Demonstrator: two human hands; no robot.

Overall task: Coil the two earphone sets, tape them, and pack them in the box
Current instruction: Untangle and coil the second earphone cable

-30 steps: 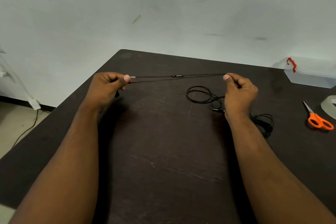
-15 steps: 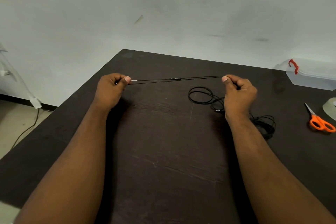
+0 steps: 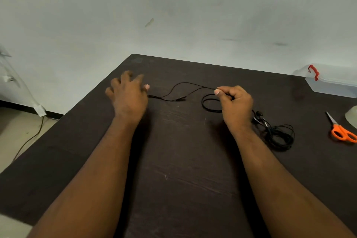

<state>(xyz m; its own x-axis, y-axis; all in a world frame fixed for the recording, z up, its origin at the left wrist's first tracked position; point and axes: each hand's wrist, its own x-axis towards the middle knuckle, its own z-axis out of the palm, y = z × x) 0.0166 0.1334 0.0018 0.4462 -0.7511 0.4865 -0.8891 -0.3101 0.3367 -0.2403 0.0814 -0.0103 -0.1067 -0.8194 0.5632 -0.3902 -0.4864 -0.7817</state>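
Out in the middle of the dark surface [image 3: 173, 160] the first earphone cord [image 3: 185, 91] lies slack, sagging in a loose wave between the two hands. The right hand [image 3: 234, 102] pinches it between thumb and curled fingers, right over a small loop resting on the surface, while the left hand [image 3: 127, 94] has its fingers spread and holds nothing, with the free end lying just beside its thumb. Biggest risk I see: with that end loose, any winding could drag it around and kink the coil. The second earphone set [image 3: 278, 133] sits bunched up just beside the right wrist, close enough that a careless sweep might snag it and tangle both together. The scissors [image 3: 342, 131] and the clear box [image 3: 332, 85] are off at the right edge, well apart from the hands, so reaching across could also knock that bundle.
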